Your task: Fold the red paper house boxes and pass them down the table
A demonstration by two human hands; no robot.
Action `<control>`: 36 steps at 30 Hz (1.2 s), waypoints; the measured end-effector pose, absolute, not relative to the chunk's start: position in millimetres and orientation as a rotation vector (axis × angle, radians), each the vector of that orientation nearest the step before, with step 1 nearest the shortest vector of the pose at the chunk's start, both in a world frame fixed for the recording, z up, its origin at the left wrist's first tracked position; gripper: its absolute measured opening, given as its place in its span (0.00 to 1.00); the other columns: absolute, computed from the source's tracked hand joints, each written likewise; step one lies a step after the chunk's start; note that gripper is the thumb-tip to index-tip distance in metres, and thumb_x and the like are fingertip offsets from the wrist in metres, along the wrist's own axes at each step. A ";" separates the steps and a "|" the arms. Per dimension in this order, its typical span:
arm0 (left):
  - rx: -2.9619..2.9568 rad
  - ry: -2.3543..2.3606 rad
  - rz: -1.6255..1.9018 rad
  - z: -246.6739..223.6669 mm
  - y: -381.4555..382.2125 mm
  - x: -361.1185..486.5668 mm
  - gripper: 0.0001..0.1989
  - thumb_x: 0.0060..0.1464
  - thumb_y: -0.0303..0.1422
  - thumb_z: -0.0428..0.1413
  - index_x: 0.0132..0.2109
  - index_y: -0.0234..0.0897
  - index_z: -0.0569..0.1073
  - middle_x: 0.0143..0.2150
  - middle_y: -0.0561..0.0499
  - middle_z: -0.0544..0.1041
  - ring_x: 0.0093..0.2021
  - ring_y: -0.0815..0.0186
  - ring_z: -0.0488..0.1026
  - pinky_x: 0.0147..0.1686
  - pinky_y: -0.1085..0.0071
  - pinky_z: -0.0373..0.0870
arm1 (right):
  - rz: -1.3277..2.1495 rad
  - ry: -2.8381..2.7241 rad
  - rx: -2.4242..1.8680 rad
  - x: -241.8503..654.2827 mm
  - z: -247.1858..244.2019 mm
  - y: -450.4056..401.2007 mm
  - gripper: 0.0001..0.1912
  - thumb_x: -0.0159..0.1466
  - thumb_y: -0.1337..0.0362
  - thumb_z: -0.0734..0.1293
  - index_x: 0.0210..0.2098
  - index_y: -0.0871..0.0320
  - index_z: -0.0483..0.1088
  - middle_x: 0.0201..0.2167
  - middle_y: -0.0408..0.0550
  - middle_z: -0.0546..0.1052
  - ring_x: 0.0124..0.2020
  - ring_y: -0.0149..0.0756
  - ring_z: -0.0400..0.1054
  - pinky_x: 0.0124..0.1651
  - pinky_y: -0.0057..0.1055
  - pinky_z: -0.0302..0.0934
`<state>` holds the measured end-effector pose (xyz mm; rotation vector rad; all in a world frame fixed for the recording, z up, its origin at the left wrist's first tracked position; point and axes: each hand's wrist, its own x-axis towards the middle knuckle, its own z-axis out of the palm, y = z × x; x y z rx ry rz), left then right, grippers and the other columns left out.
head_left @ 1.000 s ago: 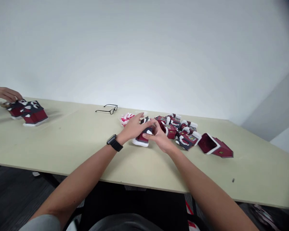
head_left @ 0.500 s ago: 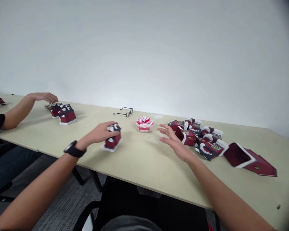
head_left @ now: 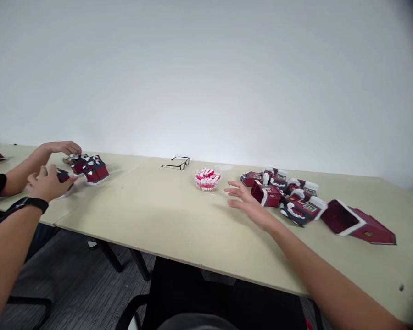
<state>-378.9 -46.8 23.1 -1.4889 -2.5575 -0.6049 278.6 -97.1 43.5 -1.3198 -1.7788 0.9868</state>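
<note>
On the left stretch of the table, my left hand point(head_left: 46, 183), with a black watch on the wrist, is around a small dark-roofed red toy house point(head_left: 62, 176) with a white base. The hand covers much of it, thumb along the near side. Just beyond stand two similar toy houses point(head_left: 95, 170), upright and close together. My right hand point(head_left: 246, 201) hovers over the table with fingers spread, holding nothing. It is between a clear bowl point(head_left: 208, 187) of red-and-white striped pieces and a pile of toy houses lying on their sides point(head_left: 270, 196).
A co-worker's hand point(head_left: 65, 147) reaches over the houses at the left, close to my left hand. Black glasses point(head_left: 181, 164) lie toward the wall. One larger red house piece point(head_left: 368, 229) lies open-ended at the right. A table seam runs at the left.
My left hand has carried its toy house from the middle of the table leftward, beside the two standing houses. My right hand has stayed nearly in place, still spread.
</note>
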 end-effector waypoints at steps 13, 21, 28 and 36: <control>-2.501 -1.327 -0.894 66.5 -1.3 -47.4 0.25 0.69 0.41 0.44 0.65 0.39 0.73 0.66 0.43 0.74 0.67 0.55 0.67 0.70 0.54 0.55 | 0.078 -1.724 -1.408 295.8 46.5 -78.1 0.18 0.60 0.63 0.61 0.46 0.58 0.77 0.53 0.54 0.77 0.57 0.45 0.68 0.68 0.49 0.62; -2.688 -1.480 -0.633 57.6 5.3 56.2 0.22 0.69 0.45 0.46 0.46 0.35 0.78 0.49 0.36 0.79 0.54 0.52 0.74 0.51 0.63 0.66 | -0.059 -1.595 -1.915 329.6 49.9 -74.2 0.30 0.62 0.62 0.67 0.63 0.62 0.69 0.63 0.68 0.68 0.73 0.69 0.48 0.70 0.80 0.23; -2.714 -1.406 -0.918 32.0 9.9 47.3 0.24 0.70 0.47 0.44 0.37 0.36 0.77 0.41 0.42 0.80 0.46 0.59 0.73 0.44 0.68 0.61 | 0.036 -1.694 -1.816 329.6 47.9 -66.8 0.23 0.68 0.47 0.64 0.36 0.61 0.77 0.48 0.65 0.78 0.65 0.60 0.64 0.73 0.63 0.50; -2.750 -1.472 -1.245 29.3 13.9 51.0 0.23 0.65 0.40 0.46 0.28 0.33 0.76 0.28 0.43 0.76 0.31 0.67 0.64 0.36 0.67 0.51 | 0.712 -1.692 -1.516 304.0 57.0 -79.5 0.29 0.64 0.40 0.69 0.53 0.55 0.79 0.56 0.51 0.78 0.56 0.43 0.72 0.57 0.38 0.68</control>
